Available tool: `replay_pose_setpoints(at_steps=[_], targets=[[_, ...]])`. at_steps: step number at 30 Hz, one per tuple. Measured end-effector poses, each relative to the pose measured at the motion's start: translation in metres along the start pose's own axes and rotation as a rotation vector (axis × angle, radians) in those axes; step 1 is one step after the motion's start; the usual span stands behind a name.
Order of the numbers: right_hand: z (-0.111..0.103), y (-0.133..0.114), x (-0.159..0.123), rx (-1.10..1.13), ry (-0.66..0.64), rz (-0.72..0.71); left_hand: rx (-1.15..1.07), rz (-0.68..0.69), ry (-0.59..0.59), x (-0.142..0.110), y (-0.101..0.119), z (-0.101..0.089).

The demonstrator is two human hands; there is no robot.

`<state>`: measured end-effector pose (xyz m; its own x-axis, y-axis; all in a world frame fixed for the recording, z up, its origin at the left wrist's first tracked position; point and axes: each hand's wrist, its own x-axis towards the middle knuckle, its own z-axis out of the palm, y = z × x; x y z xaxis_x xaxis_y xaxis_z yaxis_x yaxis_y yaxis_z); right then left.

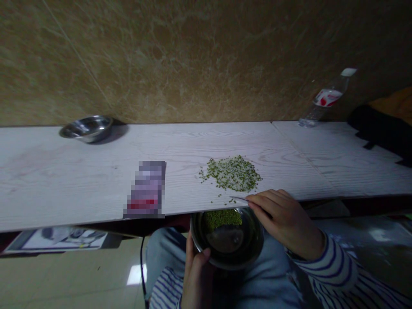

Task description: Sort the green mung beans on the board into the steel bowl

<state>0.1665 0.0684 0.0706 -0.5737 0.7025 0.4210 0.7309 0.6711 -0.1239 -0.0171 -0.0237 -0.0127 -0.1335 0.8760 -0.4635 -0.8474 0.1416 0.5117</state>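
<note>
My left hand point(197, 270) grips the rim of a steel bowl point(251, 251) held just below the table's front edge, over my lap. The bowl holds some green beans point(222, 218) against its far wall. My right hand point(283, 221) rests at the table edge above the bowl's right rim, fingers closed on a thin pointed metal tool point(238, 199) whose tip points left. A loose pile of green beans point(234, 173) lies on the white wooden table point(80, 180) just beyond that hand.
A second steel bowl point(87, 128) stands at the table's back left by the marbled wall. A blurred-out card point(146, 189) lies left of the pile. A plastic water bottle point(325, 98) stands at back right, dark cloth point(383, 133) beside it.
</note>
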Motion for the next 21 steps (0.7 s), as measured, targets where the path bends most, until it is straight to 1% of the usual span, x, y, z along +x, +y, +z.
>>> replay_pose_setpoints(at_steps=[3, 8, 15, 21], targets=[[0.002, 0.000, 0.002, 0.010, 0.003, 0.007, -0.012, -0.010, -0.005, 0.001, -0.001, 0.001], [0.001, 0.003, 0.002, -0.021, 0.061, 0.027, 0.003, -0.011, -0.004, -0.001, 0.000, 0.004], [-0.003, 0.001, -0.011, 0.001, 0.044, 0.035, 0.010, -0.031, 0.011, -0.002, -0.002, 0.006], [-0.002, -0.002, -0.011, 0.011, 0.038, 0.047, 0.027, 0.008, 0.008, -0.002, -0.006, 0.006]])
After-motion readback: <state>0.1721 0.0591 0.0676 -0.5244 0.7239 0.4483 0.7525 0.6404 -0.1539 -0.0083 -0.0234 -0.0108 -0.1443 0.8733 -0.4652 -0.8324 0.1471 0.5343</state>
